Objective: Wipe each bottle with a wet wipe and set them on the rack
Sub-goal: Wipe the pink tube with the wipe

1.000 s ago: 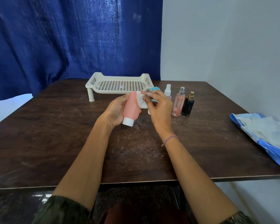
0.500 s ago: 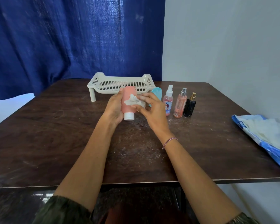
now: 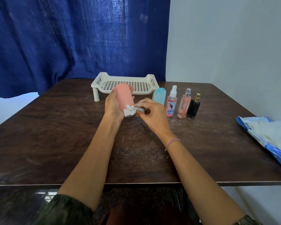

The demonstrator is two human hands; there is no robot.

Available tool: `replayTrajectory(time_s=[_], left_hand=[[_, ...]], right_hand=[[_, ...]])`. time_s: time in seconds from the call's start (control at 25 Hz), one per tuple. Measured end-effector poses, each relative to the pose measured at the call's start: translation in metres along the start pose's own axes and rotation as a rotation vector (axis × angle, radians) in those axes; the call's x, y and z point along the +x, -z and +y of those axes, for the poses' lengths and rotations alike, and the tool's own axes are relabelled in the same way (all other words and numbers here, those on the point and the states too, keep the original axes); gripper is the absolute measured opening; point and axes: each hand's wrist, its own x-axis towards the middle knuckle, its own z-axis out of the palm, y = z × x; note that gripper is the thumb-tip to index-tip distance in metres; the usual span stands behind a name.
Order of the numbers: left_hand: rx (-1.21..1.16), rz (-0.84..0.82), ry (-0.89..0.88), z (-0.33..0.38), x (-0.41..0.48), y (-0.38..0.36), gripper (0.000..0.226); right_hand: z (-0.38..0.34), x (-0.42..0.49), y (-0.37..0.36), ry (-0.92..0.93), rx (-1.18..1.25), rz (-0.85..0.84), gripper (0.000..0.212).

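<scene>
Above table [image 3: 55, 143], left hand [image 3: 113, 106] around pink bottle [image 3: 124, 96], right hand [image 3: 152, 114] on wipe [image 3: 131, 109]

Legible text: none. Pink spray bottle [image 3: 171, 103]: pictorial label, lettering too small to read. Blue wipe pack [image 3: 269, 137]: white characters on its left edge, blurred, unreadable.

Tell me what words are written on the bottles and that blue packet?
No text reads clearly.
Pink spray bottle: label with a picture and print, too small to read.
Peach spray bottle: print near its base, too blurred.
Blue packet: white letters near its left end, too blurred.
</scene>
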Motion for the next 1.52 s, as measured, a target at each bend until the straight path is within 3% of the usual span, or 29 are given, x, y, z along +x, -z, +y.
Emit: replayTrajectory(time_s=[0.2, 0.4, 0.8, 1.0, 1.32, 1.52], left_hand=[[-0.115, -0.101, 0.083, 0.001, -0.003, 0.0, 0.037], [-0.115, -0.112, -0.021, 0.0, -0.006, -0.001, 0.035], [-0.219, -0.019, -0.092, -0.001, -0.007, -0.002, 0.032], [-0.292, -0.009, -0.034, 0.001, -0.009, -0.002, 0.035], [-0.339, -0.006, -0.045, -0.002, -0.009, -0.006, 0.034], [-0.301, -0.112, -0.007, 0.0, -0.01, -0.004, 0.037]], right_hand=[[0.002, 0.0, 0.001, 0.021, 0.047, 0.03, 0.025], [0.002, 0.001, 0.0, -0.01, 0.025, 0.091, 0.025], [-0.005, 0.0, -0.006, 0.137, -0.084, 0.052, 0.021], [-0.008, 0.001, -0.002, 0.054, 0.047, 0.169, 0.029], [-0.009, 0.001, 0.0, -0.019, 0.11, 0.245, 0.017], [-0.005, 0.002, 0.0, -0.039, 0.132, 0.277, 0.021]])
